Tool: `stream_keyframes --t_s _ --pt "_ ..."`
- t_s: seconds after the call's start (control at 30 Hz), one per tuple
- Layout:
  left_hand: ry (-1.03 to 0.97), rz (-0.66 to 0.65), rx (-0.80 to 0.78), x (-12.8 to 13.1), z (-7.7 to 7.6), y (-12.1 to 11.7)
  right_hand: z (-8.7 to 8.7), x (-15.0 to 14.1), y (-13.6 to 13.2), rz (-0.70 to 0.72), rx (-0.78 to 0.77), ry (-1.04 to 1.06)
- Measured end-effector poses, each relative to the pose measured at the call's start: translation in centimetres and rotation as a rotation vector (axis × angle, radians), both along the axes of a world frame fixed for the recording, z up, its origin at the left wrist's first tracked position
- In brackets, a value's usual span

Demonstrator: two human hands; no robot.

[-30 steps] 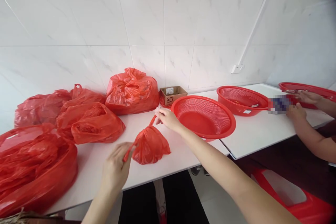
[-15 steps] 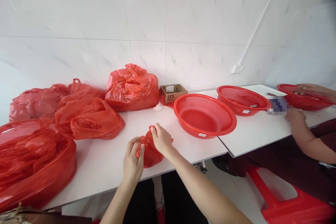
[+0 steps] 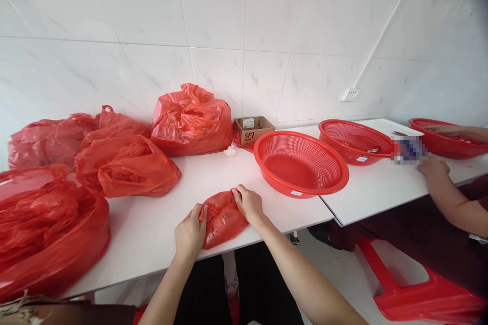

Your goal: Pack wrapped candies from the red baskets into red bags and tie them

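Observation:
A small red plastic bag point(image 3: 223, 221) lies at the front edge of the white table point(image 3: 152, 233), its top pulled wide between my hands. My left hand point(image 3: 191, 231) pinches the bag's left side. At its upper right, my right hand point(image 3: 248, 203) grips the film with closed fingers. What the bag contains is hidden by the crumpled film. Just beyond my right hand stands a red perforated plastic basin point(image 3: 301, 162) with a bare bottom.
Several bulging red bags point(image 3: 192, 122) crowd the table's left and back. A small cardboard box point(image 3: 253, 130) is by the wall. To the right are a second red basin point(image 3: 354, 139), a co-worker's hand point(image 3: 434, 167) and a far basin point(image 3: 450, 139). A red stool point(image 3: 404, 289) stands below.
The bag's gathered top has been spread apart, and my hands have moved farther from each other. The co-worker's upper hand has shifted over the far basin. The view has tilted slightly.

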State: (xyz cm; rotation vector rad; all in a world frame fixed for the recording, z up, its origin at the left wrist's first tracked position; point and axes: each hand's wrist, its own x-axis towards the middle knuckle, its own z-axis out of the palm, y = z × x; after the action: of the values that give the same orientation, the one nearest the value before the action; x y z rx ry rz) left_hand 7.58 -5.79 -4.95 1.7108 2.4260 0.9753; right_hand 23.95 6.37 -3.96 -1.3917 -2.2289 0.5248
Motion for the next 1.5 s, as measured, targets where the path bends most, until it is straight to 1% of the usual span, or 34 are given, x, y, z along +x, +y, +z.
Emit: stream_keyframes --t_s 0.13,0.23,0.33,0.43,0.53,0.63,0.7,0.77,0.83,0.87,0.93,1.0,1.1,1.17,1.23,1.27,1.33,1.4,1.43,1.5 --pt "0.014 -0.036 0.117 0.4 -0.5 0.6 0.9 -0.7 -1.1 -0.039 -0.027 0.03" --pt "-0.013 -0.118 0.16 0.8 -1.1 1.2 1.0 -1.7 -2.4 -0.059 -0.005 0.084" --pt "-0.068 -0.196 0.132 1.1 -1.7 1.8 -0.5 -2.7 -3.3 -0.041 0.114 0.164" --pt "-0.124 -0.212 0.093 1.1 -2.2 2.1 -2.6 -3.2 -3.3 0.0 0.225 0.213" --pt "-0.183 -0.189 0.063 1.2 -2.4 2.2 -3.8 -3.2 -3.0 0.025 0.223 0.249" --pt "-0.244 -0.177 0.052 1.3 -2.3 2.3 -3.7 -3.2 -3.0 0.038 0.181 0.294" --pt "-0.291 -0.184 0.054 1.2 -1.9 2.2 -3.1 -3.1 -3.0 0.037 0.09 0.373" --pt "-0.342 -0.196 0.067 1.0 -1.1 1.8 -2.5 -2.8 -2.5 0.024 -0.038 0.462" --pt "-0.391 -0.195 0.092 0.6 -0.1 0.8 -1.7 -2.4 -1.4 -0.013 -0.135 0.521" --pt "-0.407 -0.19 0.108 0.4 0.5 0.0 -1.4 -2.2 -0.6 -0.04 -0.156 0.535" --pt "-0.403 -0.196 0.149 0.4 1.4 -1.7 -0.7 -2.1 1.3 -0.097 -0.164 0.556" --pt "-0.35 -0.243 0.183 1.1 1.9 -3.6 0.0 -2.5 3.0 -0.129 -0.151 0.567" --pt "-0.265 -0.317 0.202 2.6 2.1 -5.9 0.6 -3.9 4.5 -0.113 -0.113 0.542" --pt "-0.269 -0.338 0.184 3.4 2.5 -6.7 0.9 -4.8 4.8 -0.08 -0.106 0.511" --pt "-0.36 -0.361 0.157 3.4 3.2 -6.7 1.1 -5.4 4.8 -0.04 -0.123 0.48" --pt "-0.447 -0.374 0.144 3.2 3.7 -6.3 1.3 -5.6 4.7 -0.016 -0.135 0.467" --pt "-0.711 -0.379 0.148 2.4 4.8 -4.9 2.2 -5.6 4.3 0.051 -0.155 0.452" --pt "-1.013 -0.325 0.192 1.6 6.0 -2.9 3.9 -5.2 3.6 0.148 -0.16 0.458" --pt "-1.127 -0.288 0.212 1.3 6.5 -1.9 5.0 -5.0 3.2 0.202 -0.158 0.467" --pt "-1.242 -0.24 0.209 0.9 7.4 0.0 7.6 -4.6 2.2 0.357 -0.146 0.481"
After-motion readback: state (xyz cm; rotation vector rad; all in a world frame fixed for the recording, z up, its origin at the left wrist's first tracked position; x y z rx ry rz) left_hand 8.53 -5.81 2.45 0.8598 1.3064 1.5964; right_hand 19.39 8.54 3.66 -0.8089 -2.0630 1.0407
